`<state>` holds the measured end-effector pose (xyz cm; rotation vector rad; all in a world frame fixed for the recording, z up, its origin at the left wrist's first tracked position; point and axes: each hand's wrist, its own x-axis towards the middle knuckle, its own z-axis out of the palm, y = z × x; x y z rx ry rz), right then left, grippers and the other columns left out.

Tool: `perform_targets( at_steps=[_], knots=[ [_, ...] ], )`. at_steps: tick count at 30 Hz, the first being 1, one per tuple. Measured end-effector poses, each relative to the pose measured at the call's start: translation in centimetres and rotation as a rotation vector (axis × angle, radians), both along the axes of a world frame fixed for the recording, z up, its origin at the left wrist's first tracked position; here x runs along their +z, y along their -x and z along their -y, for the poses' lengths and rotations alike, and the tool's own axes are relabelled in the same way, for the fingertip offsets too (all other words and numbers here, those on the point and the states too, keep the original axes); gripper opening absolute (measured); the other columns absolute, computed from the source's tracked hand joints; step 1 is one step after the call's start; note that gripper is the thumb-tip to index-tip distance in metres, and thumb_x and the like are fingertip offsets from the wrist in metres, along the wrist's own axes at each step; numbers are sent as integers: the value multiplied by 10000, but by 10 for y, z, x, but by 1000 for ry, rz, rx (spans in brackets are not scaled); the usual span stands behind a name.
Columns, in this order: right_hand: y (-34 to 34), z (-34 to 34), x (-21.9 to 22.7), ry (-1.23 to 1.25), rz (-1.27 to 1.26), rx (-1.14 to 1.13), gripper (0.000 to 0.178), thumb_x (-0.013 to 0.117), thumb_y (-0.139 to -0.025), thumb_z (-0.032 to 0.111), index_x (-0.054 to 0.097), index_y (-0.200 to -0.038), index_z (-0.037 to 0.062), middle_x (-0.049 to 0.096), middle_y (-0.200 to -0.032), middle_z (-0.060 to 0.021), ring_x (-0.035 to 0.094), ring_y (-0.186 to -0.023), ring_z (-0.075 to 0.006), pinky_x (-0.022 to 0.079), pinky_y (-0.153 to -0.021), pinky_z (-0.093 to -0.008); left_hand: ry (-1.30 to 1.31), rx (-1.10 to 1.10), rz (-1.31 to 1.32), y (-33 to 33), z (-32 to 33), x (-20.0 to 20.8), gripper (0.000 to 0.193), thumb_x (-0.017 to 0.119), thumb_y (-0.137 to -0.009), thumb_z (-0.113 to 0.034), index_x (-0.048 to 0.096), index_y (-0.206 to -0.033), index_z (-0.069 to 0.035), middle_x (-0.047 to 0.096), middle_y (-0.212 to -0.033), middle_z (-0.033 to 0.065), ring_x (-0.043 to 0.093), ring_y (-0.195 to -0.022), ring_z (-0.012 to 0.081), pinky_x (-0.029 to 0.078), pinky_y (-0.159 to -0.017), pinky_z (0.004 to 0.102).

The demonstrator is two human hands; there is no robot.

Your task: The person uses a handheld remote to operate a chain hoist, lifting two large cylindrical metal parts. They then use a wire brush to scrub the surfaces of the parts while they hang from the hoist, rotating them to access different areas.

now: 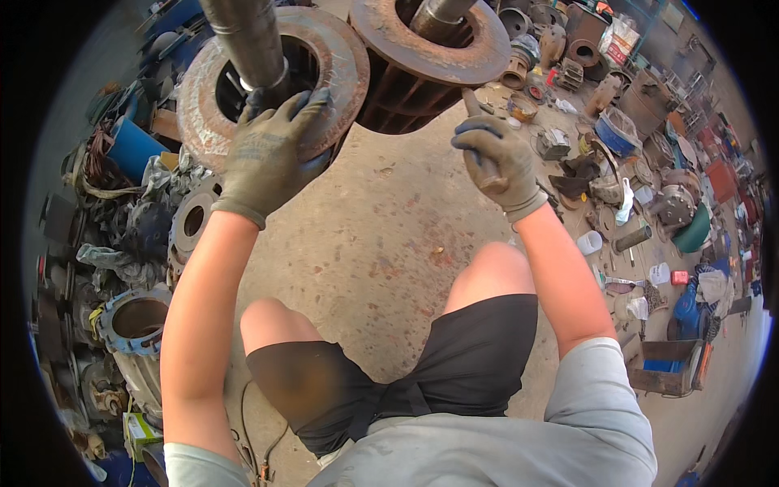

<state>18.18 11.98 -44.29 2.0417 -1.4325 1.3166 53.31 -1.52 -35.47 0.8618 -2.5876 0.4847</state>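
Two heavy rusty cylindrical parts with wide ring flanges stand in front of me, each with a metal shaft in its bore. On the near edge of the left flange [347, 69] rests my left hand [272, 154], gloved, its fingers spread toward the bore and close to the foot of the steel shaft [251, 40]. My right hand [497, 158], in a matching glove, hangs in the air below and right of the right flange [479, 53]. One finger points up and the others are loosely bent; I see nothing held in it.
Machine parts crowd both sides. On the left are a blue drum [134, 150] and a housing with a blue rim [138, 321]. At right lie a blue-banded bucket [618, 132], a white cup [590, 242] and a metal box [667, 365]. A cable [247, 422] lies beside my leg.
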Motion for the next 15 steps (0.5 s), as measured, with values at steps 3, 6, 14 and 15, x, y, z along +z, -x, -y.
perform_targets(
  at_steps=[3, 6, 14, 15],
  knots=[
    [-2, 20, 5, -5, 61, -3, 229, 745, -905, 10, 814, -1088, 130, 814, -1147, -98, 794, -1020, -335, 638, -914, -392, -12, -10, -4, -2, 2, 1, 849, 889, -881, -385, 567, -1644, -202, 580, -1667, 85, 616, -1436, 356, 375, -1295, 623],
    [-9, 35, -4, -159, 760, 138, 243, 716, -924, -28, 818, -1121, 74, 815, -1069, -133, 810, -1004, -265, 650, -882, -359, -12, -27, -15, -5, 4, 2, 845, 889, -881, -388, 569, -1643, -207, 583, -1662, 79, 625, -1426, 355, 387, -1285, 627],
    [-18, 43, -34, 71, 324, -93, 206, 760, -924, -15, 813, -1100, 77, 822, -1098, -139, 807, -1000, -287, 637, -900, -368, -14, -39, -52, -8, 7, -2, 834, 887, -888, -413, 579, -1635, -207, 599, -1637, 82, 641, -1405, 347, 395, -1285, 605],
    [-19, 43, -35, 24, 370, -91, 220, 766, -904, -25, 817, -1084, 92, 821, -1093, -141, 806, -994, -307, 638, -902, -380, -4, -43, -48, -9, 8, -2, 835, 888, -888, -416, 579, -1636, -209, 603, -1632, 82, 644, -1400, 346, 393, -1288, 599]
  ],
)
